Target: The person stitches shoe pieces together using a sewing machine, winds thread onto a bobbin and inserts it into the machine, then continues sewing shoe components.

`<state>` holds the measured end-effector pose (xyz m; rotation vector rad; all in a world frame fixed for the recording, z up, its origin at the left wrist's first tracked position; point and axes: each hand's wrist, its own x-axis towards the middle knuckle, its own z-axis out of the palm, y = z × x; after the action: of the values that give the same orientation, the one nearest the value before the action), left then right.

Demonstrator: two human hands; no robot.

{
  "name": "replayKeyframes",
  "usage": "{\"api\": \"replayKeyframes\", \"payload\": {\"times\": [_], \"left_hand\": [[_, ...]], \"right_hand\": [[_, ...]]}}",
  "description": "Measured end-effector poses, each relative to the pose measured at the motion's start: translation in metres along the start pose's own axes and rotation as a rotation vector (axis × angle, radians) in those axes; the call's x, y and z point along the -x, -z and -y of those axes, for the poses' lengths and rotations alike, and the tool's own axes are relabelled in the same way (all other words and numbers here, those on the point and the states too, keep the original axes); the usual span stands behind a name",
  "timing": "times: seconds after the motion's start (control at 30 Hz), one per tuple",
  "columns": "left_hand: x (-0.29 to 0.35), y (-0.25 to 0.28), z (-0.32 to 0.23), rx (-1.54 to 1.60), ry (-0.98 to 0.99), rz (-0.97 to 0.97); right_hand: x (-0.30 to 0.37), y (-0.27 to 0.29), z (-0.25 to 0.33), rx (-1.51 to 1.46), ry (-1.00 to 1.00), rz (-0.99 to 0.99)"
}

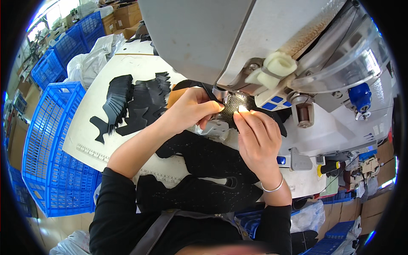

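Note:
A dark, textured shoe-upper-like fabric piece [232, 107] lies under the lit head of a grey sewing machine [191, 34]. My left hand [193, 111] is closed at its left edge, thumb and forefinger pinching it close to the presser area [219, 92]. My right hand [257, 134] pinches the near right edge with bent fingers, and a silver bangle is on that wrist. Larger black fabric cut pieces [212, 159] hang over the table edge nearest me, below both hands. The needle tip itself is too small to make out.
Fanned stacks of black cut pieces [117, 102] lie on the white table [91, 127] to the left. Blue plastic crates [59, 153] stand beyond its left edge. A thread bobbin [303, 112] and a clear curved guard [340, 72] sit on the machine's right side.

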<state>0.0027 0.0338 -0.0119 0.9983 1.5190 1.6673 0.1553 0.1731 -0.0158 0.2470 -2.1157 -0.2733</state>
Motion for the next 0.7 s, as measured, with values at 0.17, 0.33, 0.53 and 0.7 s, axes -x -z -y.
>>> {"api": "replayKeyframes", "payload": {"times": [0.17, 0.33, 0.53, 0.7], "left_hand": [[0.0, 0.0016, 0.0013, 0.002, 0.018, -0.014], [0.0, 0.0, 0.0, 0.042, 0.027, -0.013], [-0.0009, 0.0004, 0.0026, 0.022, -0.009, -0.02], [0.0022, -0.0011, 0.0004, -0.067, -0.027, -0.039]], "right_hand": [[0.0, -0.0003, 0.0001, 0.003, 0.0, 0.006], [0.0007, -0.0007, -0.0001, 0.0, -0.008, 0.006], [0.0017, -0.0002, -0.0021, 0.003, 0.023, 0.003], [0.0038, 0.0029, -0.0008, -0.005, 0.037, 0.014]]}}
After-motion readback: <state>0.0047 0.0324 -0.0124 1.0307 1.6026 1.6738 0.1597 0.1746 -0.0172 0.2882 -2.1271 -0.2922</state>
